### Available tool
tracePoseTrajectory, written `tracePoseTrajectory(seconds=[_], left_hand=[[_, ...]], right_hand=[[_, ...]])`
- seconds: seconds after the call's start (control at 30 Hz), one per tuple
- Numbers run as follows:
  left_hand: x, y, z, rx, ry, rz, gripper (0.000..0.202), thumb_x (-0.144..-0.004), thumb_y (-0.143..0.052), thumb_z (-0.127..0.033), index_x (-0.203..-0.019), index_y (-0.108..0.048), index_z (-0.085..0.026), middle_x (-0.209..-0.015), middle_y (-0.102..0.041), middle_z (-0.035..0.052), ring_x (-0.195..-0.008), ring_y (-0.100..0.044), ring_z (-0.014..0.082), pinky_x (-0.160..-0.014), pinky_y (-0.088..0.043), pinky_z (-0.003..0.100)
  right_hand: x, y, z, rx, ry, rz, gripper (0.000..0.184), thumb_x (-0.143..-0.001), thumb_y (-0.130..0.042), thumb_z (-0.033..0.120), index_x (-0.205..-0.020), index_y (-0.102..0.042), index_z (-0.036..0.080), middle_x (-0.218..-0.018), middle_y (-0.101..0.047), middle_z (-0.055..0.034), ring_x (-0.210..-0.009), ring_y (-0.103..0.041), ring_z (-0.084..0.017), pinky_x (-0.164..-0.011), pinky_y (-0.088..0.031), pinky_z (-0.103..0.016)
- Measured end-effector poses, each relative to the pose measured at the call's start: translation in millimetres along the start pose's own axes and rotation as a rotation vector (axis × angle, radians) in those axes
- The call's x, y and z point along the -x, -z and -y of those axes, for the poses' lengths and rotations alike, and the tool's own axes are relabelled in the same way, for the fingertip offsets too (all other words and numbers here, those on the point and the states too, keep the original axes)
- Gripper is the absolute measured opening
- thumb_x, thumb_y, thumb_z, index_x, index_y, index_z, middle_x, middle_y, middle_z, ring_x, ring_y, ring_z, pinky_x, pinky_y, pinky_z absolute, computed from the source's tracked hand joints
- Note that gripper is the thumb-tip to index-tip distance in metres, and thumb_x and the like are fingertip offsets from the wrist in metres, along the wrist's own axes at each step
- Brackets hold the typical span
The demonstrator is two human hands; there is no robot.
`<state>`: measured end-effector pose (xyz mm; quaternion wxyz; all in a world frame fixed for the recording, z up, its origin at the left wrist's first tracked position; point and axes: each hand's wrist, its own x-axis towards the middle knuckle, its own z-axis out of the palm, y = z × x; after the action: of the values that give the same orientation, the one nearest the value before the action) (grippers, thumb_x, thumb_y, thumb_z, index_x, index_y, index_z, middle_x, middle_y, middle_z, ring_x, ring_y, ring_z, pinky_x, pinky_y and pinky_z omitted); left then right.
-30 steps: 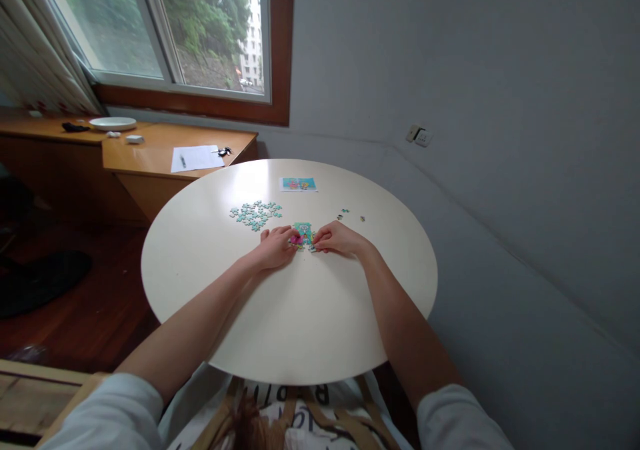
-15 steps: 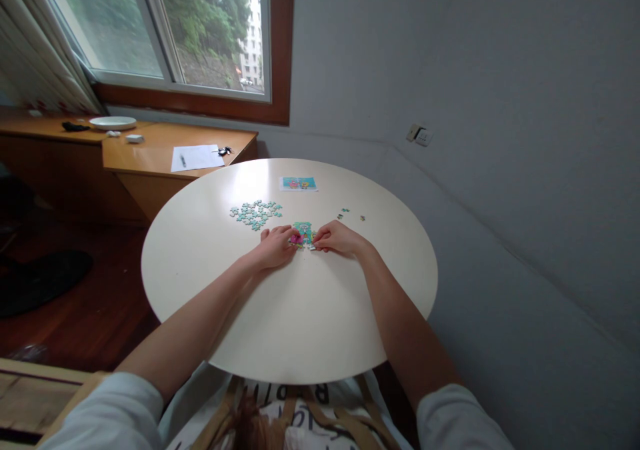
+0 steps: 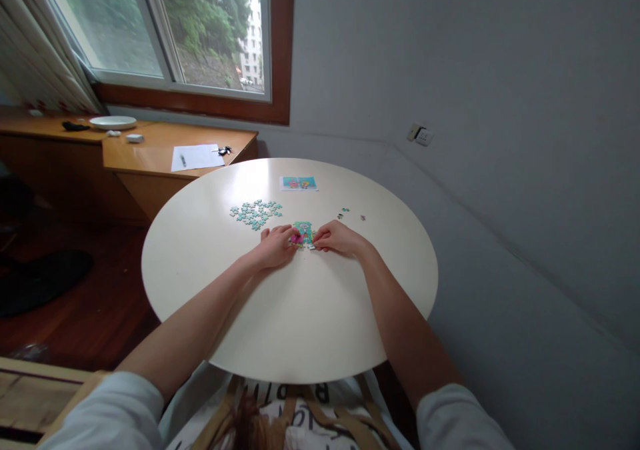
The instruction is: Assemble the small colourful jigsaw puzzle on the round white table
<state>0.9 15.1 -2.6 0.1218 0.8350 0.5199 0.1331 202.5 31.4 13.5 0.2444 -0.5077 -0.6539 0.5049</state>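
Note:
Between my hands lies a joined block of jigsaw puzzle (image 3: 303, 230), turquoise with pink and yellow parts, flat on the white round table (image 3: 295, 317). My left hand (image 3: 278, 245) grips its left edge, the fingers curled and partly covering the pink area. At the lower right edge my right hand (image 3: 336, 238) is closed in a pinch on a small puzzle piece (image 3: 313, 247), mostly hidden by the fingertips. The piece touches or nearly touches the block; I cannot tell whether it is joined.
Many loose puzzle pieces (image 3: 256, 214) lie in a flat heap left of the block. Several stray pieces (image 3: 345, 210) lie to the right. A picture card (image 3: 299, 183) is at the far side. Beyond stands a wooden desk (image 3: 150, 157) with paper (image 3: 197, 159), keys and a white plate (image 3: 113, 123).

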Motion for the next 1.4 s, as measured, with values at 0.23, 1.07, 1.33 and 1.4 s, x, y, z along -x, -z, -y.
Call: tracePoseTrajectory(seconds=[0.23,1.07,1.33,1.4], left_hand=[[0,0.1,0,0.005,-0.018,-0.006,0.034,-0.084,-0.041,-0.029,-0.115,-0.055,-0.028,-0.130,-0.054,0.0065,-0.127,-0.042,0.0274,-0.102,-0.028,0.047],[-2,-4.8,6,-0.001,-0.021,-0.013,0.035,-0.085,-0.042,-0.030,-0.118,-0.053,-0.027,-0.136,-0.050,0.0075,-0.128,-0.042,0.0261,-0.103,-0.027,0.047],[-1,-3.5,5,-0.005,-0.021,-0.007,0.035,-0.085,-0.041,-0.030,-0.118,-0.053,-0.028,-0.137,-0.050,0.0076,-0.129,-0.041,0.0258,-0.104,-0.027,0.048],[-1,-3.7,4,-0.004,-0.018,-0.008,0.036,-0.085,-0.041,-0.030,-0.119,-0.053,-0.027,-0.138,-0.049,0.0080,-0.129,-0.040,0.0259,-0.104,-0.027,0.048]], right_hand=[[0,1,-1,0.033,0.007,-0.011,0.009,-0.065,-0.074,0.015,-0.066,-0.065,0.011,-0.053,-0.061,-0.0003,-0.049,-0.052,-0.008,-0.050,-0.042,-0.019],[13,2,14,0.162,-0.029,0.045,0.013,-0.068,-0.055,0.008,-0.071,-0.067,0.011,-0.039,-0.048,0.0049,-0.037,-0.040,-0.005,-0.040,-0.029,-0.018],[14,-1,17,0.182,0.024,0.006,0.012,-0.070,-0.053,0.011,-0.070,-0.065,0.012,-0.040,-0.045,0.0058,-0.038,-0.037,-0.005,-0.040,-0.027,-0.018],[14,-3,18,0.169,0.044,-0.012,0.012,-0.071,-0.053,0.013,-0.070,-0.065,0.012,-0.040,-0.043,0.0064,-0.039,-0.037,-0.005,-0.040,-0.026,-0.018]])
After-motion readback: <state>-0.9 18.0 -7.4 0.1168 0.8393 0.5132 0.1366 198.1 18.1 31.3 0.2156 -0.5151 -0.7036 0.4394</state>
